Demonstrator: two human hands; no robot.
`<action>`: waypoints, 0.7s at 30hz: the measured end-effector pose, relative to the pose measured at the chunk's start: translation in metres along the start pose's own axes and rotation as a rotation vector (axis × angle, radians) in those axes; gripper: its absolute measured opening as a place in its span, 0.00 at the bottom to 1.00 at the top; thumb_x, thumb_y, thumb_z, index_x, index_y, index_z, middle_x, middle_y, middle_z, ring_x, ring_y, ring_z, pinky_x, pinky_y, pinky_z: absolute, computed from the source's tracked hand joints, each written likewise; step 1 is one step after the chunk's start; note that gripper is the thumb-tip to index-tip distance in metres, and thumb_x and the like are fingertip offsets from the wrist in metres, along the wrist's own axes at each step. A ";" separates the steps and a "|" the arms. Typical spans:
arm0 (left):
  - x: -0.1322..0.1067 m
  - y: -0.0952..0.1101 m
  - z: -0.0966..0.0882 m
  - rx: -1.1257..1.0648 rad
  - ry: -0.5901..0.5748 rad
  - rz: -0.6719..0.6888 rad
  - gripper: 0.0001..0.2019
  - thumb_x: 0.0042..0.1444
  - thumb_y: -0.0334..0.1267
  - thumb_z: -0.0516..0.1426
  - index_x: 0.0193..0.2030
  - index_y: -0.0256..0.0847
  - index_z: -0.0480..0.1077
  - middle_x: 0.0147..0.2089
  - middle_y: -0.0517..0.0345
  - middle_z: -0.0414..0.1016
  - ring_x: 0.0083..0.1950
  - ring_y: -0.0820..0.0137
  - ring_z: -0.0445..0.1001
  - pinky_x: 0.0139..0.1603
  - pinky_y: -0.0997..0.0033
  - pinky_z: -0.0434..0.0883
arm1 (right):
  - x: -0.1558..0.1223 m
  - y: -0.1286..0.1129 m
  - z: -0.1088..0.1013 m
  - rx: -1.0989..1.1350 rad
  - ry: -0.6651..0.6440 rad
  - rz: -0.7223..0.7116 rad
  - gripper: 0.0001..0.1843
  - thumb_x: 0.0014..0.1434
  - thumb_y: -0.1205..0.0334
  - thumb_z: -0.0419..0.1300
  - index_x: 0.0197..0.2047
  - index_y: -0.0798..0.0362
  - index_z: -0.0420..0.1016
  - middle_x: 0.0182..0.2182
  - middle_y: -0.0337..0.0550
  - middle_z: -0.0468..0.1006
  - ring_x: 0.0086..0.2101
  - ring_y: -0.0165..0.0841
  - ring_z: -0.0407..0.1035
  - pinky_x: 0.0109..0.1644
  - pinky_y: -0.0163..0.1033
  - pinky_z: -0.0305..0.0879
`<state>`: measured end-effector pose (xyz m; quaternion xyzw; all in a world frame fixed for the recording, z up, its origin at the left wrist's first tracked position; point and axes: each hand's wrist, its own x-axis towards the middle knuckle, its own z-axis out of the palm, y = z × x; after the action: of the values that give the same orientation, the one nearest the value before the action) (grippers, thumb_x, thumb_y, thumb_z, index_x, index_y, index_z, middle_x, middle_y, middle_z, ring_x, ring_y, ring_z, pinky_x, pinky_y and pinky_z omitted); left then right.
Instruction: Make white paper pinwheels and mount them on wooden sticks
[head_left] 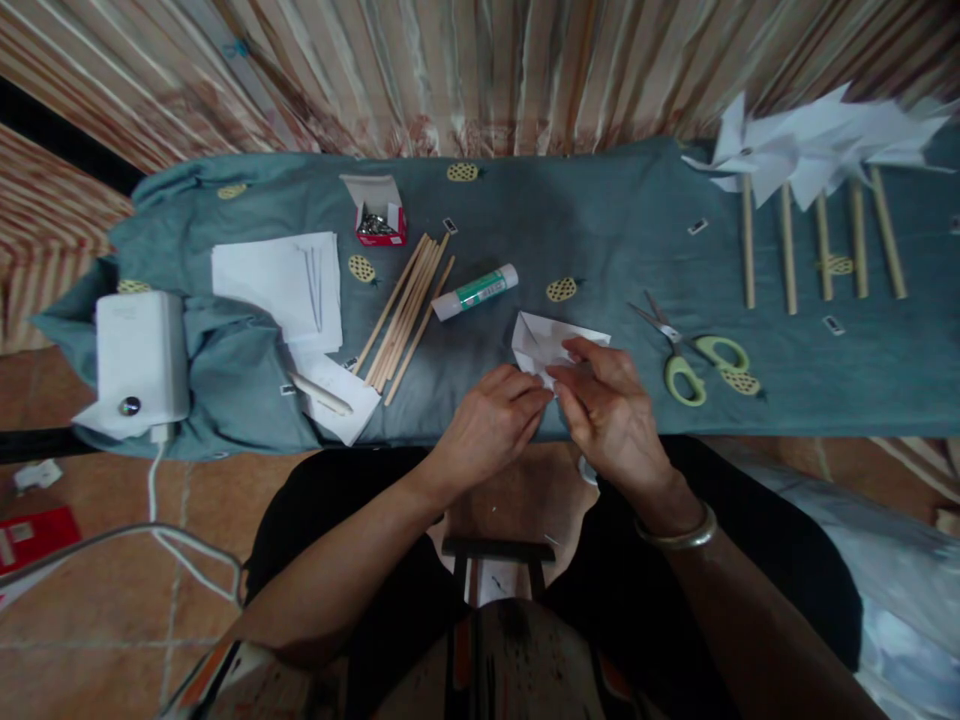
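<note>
"One folded white paper sheet (538, 342), sharply creased. Location: front edge of the long counter (817, 395) draped in grey-green, pineapple-printed cloth."

"Held how?"

"Two bare hands. Left hand (491, 415): fingers curled, pinching the near corner. Right hand (619, 420), one silver-coloured bangle (681, 534) at its wrist: thumb and fingertips pinching the same sheet, just beside the left. Exact contact partly hidden by fingers."

"Handling?"

"Judged very light; soft across single layers, stiffer along folds; easily crumpled or torn, hardly slippery. Best taken lightly at a doubled edge or corner, clear of the loose flaps."

"Adjoining items?"

"To its left, one green-and-white cylindrical glue stick (480, 290). To its right, one pair of metal scissors with lime-green loop handles (671, 334), blades parted."

"Further left?"

"Slim pale wooden sticks (403, 322), several in a loose bundle; overlap prevents a sure count. One open red-and-white cardboard box (384, 238) of small metal pieces, number not tellable. Flat white paper sheets (255, 275), layered, uncounted; one pale, pointed, pencil-like rod (321, 393) upon them. One white boxy device (139, 350), one white cable (153, 480)."

"Far right?"

"Five thick pale wooden handles (788, 250), bearing white paper pinwheels (795, 140). Heads overlap; counted by handles."
</note>
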<state>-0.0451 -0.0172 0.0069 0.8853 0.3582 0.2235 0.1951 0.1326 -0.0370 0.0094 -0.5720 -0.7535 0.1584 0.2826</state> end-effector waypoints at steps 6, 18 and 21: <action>0.000 0.000 0.000 0.004 0.010 0.005 0.10 0.65 0.32 0.53 0.47 0.35 0.74 0.42 0.51 0.77 0.44 0.65 0.73 0.46 0.64 0.75 | -0.005 -0.005 0.003 -0.065 -0.003 -0.008 0.18 0.65 0.66 0.49 0.51 0.43 0.73 0.59 0.48 0.70 0.56 0.50 0.66 0.56 0.60 0.68; 0.002 0.000 -0.001 0.118 -0.003 0.007 0.11 0.66 0.34 0.52 0.48 0.35 0.73 0.43 0.50 0.77 0.45 0.63 0.72 0.44 0.61 0.71 | -0.007 -0.001 0.004 -0.103 0.029 -0.057 0.18 0.63 0.69 0.50 0.52 0.49 0.74 0.59 0.51 0.70 0.56 0.47 0.67 0.56 0.56 0.67; 0.002 0.000 -0.002 0.119 -0.009 0.001 0.11 0.66 0.34 0.52 0.48 0.36 0.74 0.44 0.50 0.77 0.45 0.63 0.72 0.45 0.61 0.70 | -0.004 0.004 -0.004 -0.049 0.057 -0.050 0.17 0.64 0.68 0.49 0.52 0.50 0.75 0.57 0.49 0.72 0.54 0.45 0.69 0.58 0.54 0.68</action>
<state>-0.0450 -0.0152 0.0086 0.8965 0.3694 0.1980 0.1438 0.1386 -0.0404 0.0091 -0.5639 -0.7629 0.1163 0.2940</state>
